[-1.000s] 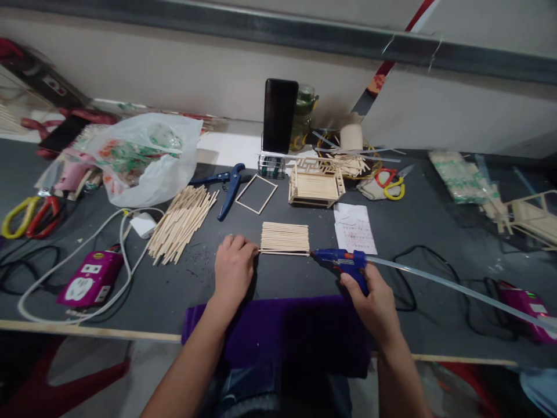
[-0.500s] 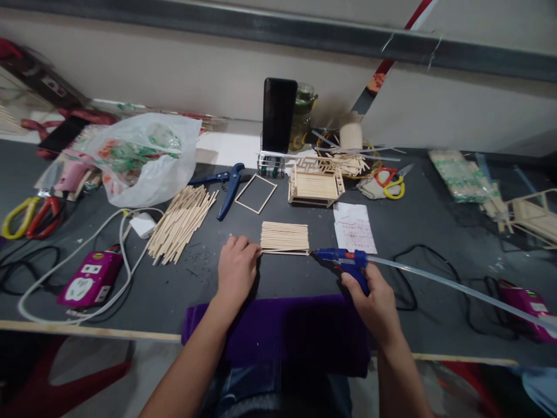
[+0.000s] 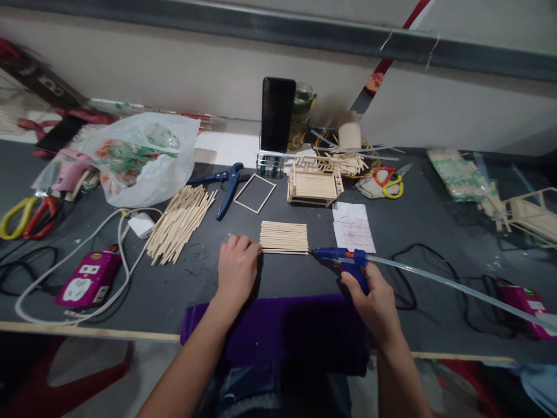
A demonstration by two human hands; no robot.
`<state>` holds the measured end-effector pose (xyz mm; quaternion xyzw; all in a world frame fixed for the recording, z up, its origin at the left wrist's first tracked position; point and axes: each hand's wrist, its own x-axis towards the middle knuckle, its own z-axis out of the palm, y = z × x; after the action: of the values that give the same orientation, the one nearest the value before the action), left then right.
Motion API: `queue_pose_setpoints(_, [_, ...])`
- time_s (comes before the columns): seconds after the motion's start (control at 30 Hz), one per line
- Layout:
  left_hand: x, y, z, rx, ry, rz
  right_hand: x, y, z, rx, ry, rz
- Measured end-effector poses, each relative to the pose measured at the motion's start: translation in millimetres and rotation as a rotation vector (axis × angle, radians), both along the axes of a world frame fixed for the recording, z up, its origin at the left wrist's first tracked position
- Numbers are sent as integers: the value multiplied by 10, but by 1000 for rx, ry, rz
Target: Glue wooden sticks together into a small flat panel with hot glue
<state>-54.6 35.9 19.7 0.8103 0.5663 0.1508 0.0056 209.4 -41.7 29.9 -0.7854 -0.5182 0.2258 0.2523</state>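
A flat panel of wooden sticks [image 3: 284, 235] lies on the dark table in front of me, its sticks side by side. My left hand [image 3: 238, 264], fingers closed together, touches the left end of the nearest stick; whether it pinches the stick is too small to tell. Wrapped around the handle of a blue glue gun [image 3: 343, 256] is my right hand [image 3: 375, 296]. The gun's nozzle meets the panel's lower right corner, and a long clear glue stick [image 3: 439, 281] extends from its back.
Loose sticks [image 3: 180, 223], a blue cutter [image 3: 230, 188], a square stick frame [image 3: 255, 193] and a small wooden model [image 3: 314, 184] lie beyond the panel. Written paper [image 3: 353, 227] is at right. A purple cloth [image 3: 278, 331] covers the near edge; cords run at both sides.
The nearest stick has moved up against the panel, narrowing the gap between them. Both hands keep nearly the same place, and the glue gun is still at the corner.
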Motion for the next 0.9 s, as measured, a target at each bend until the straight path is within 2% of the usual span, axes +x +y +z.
queue_pose_setpoints(0.4, [-1, -3, 25, -3, -13, -15, 53, -18, -8, 72, -14, -41])
queue_pose_setpoints(0.57, [116, -129, 66, 31, -18, -81, 16, -12, 11, 118, 32, -73])
queue_pose_setpoints(0.7, [357, -336, -23, 50, -11, -266, -91, 62, 78, 156, 95, -57])
queue_pose_setpoints(0.8, [491, -440, -135, 23, 25, -308, -226, 171, 163, 194, 95, 20])
queue_pose_setpoints(0.9, [530, -478, -198, -7, 61, -316, -386, 291, 256, 213, 87, 131])
